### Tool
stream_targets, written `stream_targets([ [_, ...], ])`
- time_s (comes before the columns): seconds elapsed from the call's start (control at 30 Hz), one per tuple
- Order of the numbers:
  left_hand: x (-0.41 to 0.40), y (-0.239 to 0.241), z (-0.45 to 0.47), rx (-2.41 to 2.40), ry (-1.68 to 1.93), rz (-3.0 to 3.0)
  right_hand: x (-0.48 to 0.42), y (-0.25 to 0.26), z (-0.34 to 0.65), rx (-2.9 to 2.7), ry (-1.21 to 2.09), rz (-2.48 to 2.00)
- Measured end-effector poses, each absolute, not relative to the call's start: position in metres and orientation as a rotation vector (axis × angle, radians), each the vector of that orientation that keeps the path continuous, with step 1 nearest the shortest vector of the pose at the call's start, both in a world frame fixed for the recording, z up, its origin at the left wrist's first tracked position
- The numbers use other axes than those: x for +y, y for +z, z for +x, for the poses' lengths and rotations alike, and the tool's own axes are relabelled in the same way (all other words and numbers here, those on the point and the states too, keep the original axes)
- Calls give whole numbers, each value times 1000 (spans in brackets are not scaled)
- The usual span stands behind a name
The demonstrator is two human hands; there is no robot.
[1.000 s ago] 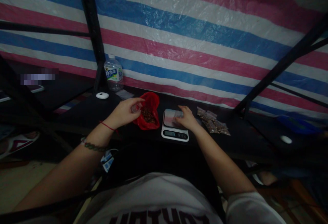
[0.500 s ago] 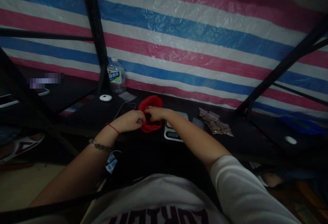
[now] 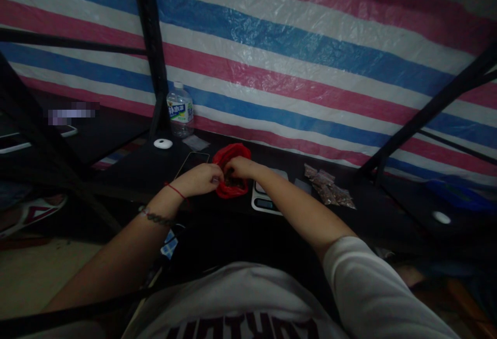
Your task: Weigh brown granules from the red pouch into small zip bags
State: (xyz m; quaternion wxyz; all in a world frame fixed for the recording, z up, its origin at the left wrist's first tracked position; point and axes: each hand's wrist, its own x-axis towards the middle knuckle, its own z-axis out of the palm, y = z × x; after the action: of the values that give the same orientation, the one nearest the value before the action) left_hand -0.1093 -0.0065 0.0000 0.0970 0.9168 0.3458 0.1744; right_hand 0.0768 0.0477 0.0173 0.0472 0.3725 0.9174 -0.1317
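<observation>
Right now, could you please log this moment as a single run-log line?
left hand: at left edge of red bag | right hand: in bag's mouth | scale: right of bag, partly hidden | filled packets: right of scale

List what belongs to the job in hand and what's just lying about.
Apparently in the job:
red bag, right hand inside, left hand at its edge
scale
filled packets
flat clear bag beside the scale

Apparently just lying about:
bottle
phone by the left hand
white oval thing near the bottle
</observation>
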Motion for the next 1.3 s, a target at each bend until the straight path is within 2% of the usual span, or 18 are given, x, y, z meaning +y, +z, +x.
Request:
stream_targets([
  [0.37, -6, -2, -104, 1090, 555, 2743, 52, 29, 92, 2964, -513, 1128],
  [0.67, -4, -10, -89, 1218, 715, 2699, 35, 76, 193, 2787, -346, 1535],
  [1.0, -8, -14, -81, 1193, 723, 2691, 27, 55, 224, 2680, -198, 1459],
  [1.3, -5, -18, -84, 1183, 727, 2672, 24, 53, 227, 2694, -243, 1465],
])
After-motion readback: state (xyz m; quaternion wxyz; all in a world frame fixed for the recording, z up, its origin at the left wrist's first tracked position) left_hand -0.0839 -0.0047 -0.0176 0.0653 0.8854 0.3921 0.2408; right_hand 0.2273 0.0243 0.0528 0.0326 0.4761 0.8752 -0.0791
